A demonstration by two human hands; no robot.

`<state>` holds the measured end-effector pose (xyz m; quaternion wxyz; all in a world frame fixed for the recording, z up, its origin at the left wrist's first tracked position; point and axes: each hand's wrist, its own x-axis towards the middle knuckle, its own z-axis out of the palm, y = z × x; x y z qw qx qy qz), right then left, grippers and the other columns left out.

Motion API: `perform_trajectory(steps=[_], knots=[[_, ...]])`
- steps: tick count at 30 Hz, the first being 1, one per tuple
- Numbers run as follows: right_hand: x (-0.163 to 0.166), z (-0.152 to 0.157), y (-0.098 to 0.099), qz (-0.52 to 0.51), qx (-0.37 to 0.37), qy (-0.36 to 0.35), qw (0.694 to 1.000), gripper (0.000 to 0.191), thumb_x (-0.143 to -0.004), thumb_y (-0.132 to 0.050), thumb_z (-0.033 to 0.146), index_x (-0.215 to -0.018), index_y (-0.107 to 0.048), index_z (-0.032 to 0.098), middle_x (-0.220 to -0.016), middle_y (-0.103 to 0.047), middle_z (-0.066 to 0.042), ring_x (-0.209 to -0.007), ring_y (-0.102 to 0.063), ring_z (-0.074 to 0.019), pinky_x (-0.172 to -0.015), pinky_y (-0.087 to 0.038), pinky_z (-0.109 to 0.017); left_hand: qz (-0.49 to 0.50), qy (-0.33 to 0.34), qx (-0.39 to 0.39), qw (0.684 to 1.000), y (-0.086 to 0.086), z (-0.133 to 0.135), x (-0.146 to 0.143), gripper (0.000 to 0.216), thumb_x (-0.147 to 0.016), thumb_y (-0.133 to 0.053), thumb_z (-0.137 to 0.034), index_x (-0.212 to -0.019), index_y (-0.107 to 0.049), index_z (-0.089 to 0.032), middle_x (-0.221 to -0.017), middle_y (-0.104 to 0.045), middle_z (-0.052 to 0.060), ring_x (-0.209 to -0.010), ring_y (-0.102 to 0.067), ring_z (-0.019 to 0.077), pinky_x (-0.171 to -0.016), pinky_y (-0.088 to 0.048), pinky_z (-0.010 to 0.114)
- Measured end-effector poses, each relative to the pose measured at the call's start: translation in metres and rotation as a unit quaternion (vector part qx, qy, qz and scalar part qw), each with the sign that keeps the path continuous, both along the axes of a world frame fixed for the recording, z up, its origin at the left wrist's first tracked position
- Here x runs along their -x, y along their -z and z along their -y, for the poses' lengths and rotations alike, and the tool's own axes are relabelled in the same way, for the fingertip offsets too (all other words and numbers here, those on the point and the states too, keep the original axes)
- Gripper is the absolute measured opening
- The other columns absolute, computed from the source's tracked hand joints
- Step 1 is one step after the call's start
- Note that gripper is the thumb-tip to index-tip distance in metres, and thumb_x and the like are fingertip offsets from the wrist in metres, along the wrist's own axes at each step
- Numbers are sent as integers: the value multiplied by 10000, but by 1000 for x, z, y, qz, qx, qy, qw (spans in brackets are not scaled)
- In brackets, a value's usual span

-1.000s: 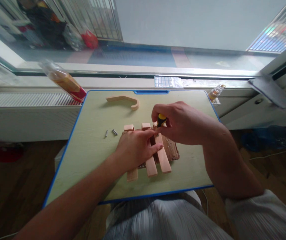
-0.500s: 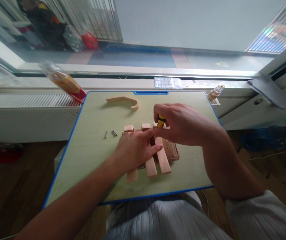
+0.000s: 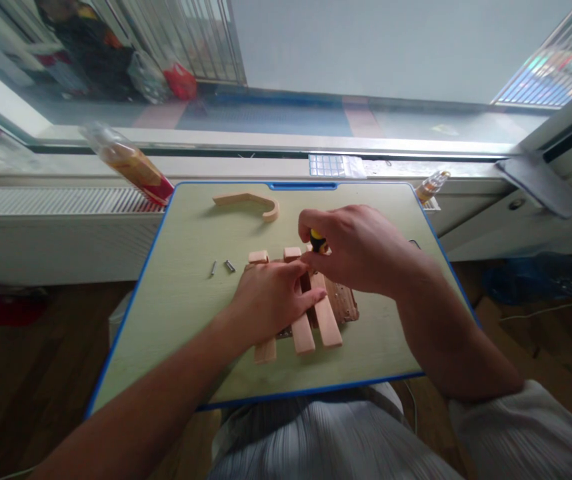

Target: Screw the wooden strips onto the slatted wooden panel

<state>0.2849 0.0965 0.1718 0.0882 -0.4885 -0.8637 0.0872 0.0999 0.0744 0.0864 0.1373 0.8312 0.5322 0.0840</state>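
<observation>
A small wooden assembly [image 3: 316,320] of three pale slats on a darker base lies in the middle of a green lap desk [image 3: 186,320]. My left hand [image 3: 271,300] lies flat on the slats with fingers stretched out, pressing them down. My right hand [image 3: 356,250] is closed round a screwdriver with a yellow and black handle [image 3: 317,241], held upright over the far end of the assembly. Its tip is hidden by my fingers.
Two small screws [image 3: 222,267] lie left of the assembly. A curved wooden piece [image 3: 249,201] rests near the desk's far edge. A tilted bottle [image 3: 129,163] and a small bottle [image 3: 431,183] stand by the window sill behind the desk.
My right hand has turned slightly on the screwdriver handle, its fingers shifting left. My left hand and the wooden assembly have stayed in place.
</observation>
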Motion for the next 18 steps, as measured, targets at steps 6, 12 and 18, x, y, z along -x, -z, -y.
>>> perform_trajectory(steps=[6, 12, 18], knots=[[0, 3, -2, 12, 26, -9, 1000, 234, -982, -612, 350, -1167, -633, 209, -877, -745, -77, -712, -553, -204, -649, -236, -357, 3, 11, 7, 1000, 0, -1, 1, 284, -925, -776, -568, -895, -752, -287, -690, -742, -11, -692, -719, 255, -679, -396, 357], [-12, 5, -8, -35, 87, -72, 993, 143, -966, -550, 198, -1100, -599, 186, -1090, -734, -101, -892, -607, -197, -717, -333, -344, 14, 14, 10, 1000, -1, 0, 2, 288, -936, -765, -574, -1055, -794, -313, -802, -799, -12, -704, -725, 252, -671, -411, 354], [-14, 3, -10, -43, 84, -68, 993, 69, -967, -590, 255, -996, -628, 205, -919, -706, -48, -804, -574, -183, -696, -317, -347, 19, 8, 15, 1000, -3, 1, 1, 280, -932, -780, -561, -1088, -815, -331, -828, -810, -11, -742, -748, 246, -699, -455, 348]])
